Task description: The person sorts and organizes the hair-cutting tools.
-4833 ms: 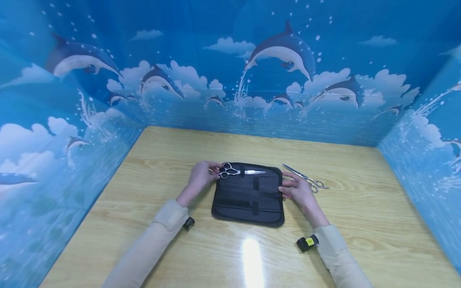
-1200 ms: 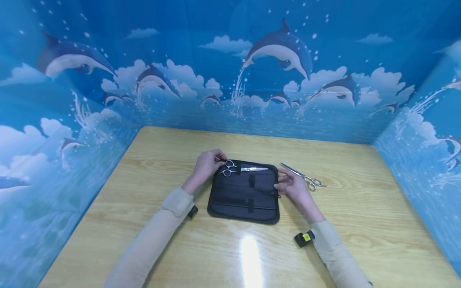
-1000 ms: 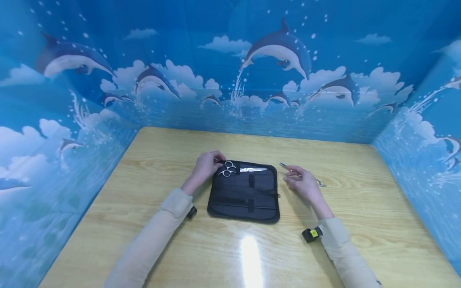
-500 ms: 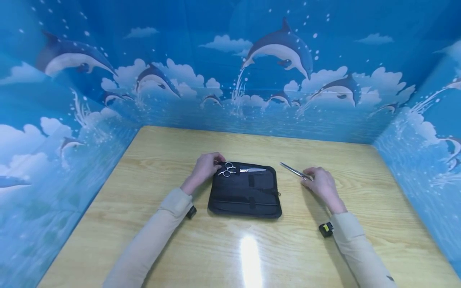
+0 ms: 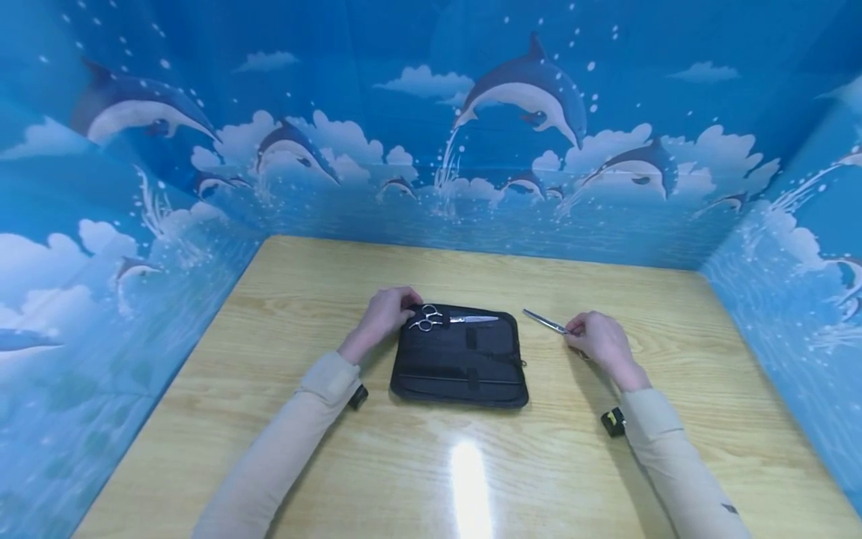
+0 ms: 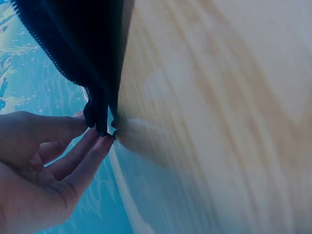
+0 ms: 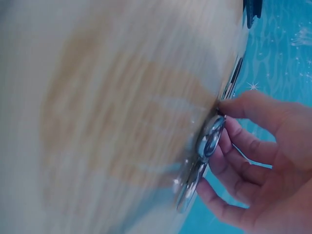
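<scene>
A black zip case [image 5: 431, 355] lies unfolded on the table, several straps across its inside. Silver scissors [image 5: 474, 319] sit under a strap along its far edge, finger loops to the left. My left hand [image 5: 384, 311] pinches the case's far left corner; the left wrist view shows thumb and fingertips [image 6: 105, 141] gripping the zipped edge. To the right of the case, my right hand [image 5: 601, 340] pinches a second pair of scissors [image 5: 544, 321] near the pivot, blades pointing away to the left. Their finger loops [image 7: 210, 136] show under the fingers in the right wrist view.
The wood-grain table [image 5: 323, 464] carries a bright light reflection near its front. A blue dolphin-print backdrop [image 5: 431, 150] closes off the back and both sides. A zip pull [image 5: 523, 364] sticks out at the case's right edge.
My right hand has let go of the case's right edge, moved right and taken hold of the loose scissors. My left hand stays on the corner; the case's near edge has shifted slightly.
</scene>
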`<state>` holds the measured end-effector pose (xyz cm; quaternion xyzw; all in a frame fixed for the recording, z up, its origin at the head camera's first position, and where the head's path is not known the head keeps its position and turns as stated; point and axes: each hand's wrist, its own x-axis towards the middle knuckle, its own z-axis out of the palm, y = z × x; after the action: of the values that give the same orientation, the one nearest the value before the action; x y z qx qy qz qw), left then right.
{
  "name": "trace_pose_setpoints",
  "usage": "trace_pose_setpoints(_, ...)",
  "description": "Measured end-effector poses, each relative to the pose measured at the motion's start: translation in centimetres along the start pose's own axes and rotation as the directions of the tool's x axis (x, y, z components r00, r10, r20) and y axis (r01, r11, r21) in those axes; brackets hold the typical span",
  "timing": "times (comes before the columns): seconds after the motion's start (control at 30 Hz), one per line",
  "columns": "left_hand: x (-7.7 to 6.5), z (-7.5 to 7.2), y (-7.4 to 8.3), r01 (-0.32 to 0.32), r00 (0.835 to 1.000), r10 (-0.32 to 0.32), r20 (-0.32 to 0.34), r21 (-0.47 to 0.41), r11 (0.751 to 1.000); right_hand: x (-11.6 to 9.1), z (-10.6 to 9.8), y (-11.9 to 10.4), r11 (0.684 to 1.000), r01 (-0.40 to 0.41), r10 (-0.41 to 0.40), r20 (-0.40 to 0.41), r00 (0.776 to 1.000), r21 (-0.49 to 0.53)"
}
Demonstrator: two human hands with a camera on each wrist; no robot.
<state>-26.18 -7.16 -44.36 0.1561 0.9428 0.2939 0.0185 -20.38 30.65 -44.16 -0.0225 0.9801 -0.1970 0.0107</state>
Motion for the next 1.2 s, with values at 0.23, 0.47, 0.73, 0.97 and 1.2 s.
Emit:
trace_pose_setpoints(0.23,-0.1,-0.2,0.1,0.024,0.999,-0.024,0.042,-0.001,1.000,0.1,0.0,-0.2,1.000,-0.013,0.015,0.061,0.998,-0.025)
trace_pose_setpoints(0.47,-0.2,-0.1,-0.1,0.024,0.999,-0.024,0.022,-0.002,1.000,-0.1,0.1,0.0,1.000,0.001,0.001,0.050,0.999,-0.024)
trace_pose_setpoints(0.73,-0.9,-0.4,0.3,0.047,0.996,-0.050,-0.073,-0.040,0.998,-0.4,0.1,-0.1,1.000,0.013,-0.013,0.005,1.000,0.008)
trace_pose_setpoints(0.97,-2.3,-1.3,3.6,-0.018,0.994,-0.014,-0.106,-0.295,0.955,-1.0,-0.9,-3.6,0.996,0.077,-0.074,-0.061,0.995,0.041)
trace_pose_setpoints(1.2,-3.6,-0.2,6.9,0.143,0.982,0.017,0.190,-0.795,0.590,-1.7,-1.5,-9.6,0.976,0.218,-0.212,-0.136,0.968,0.030)
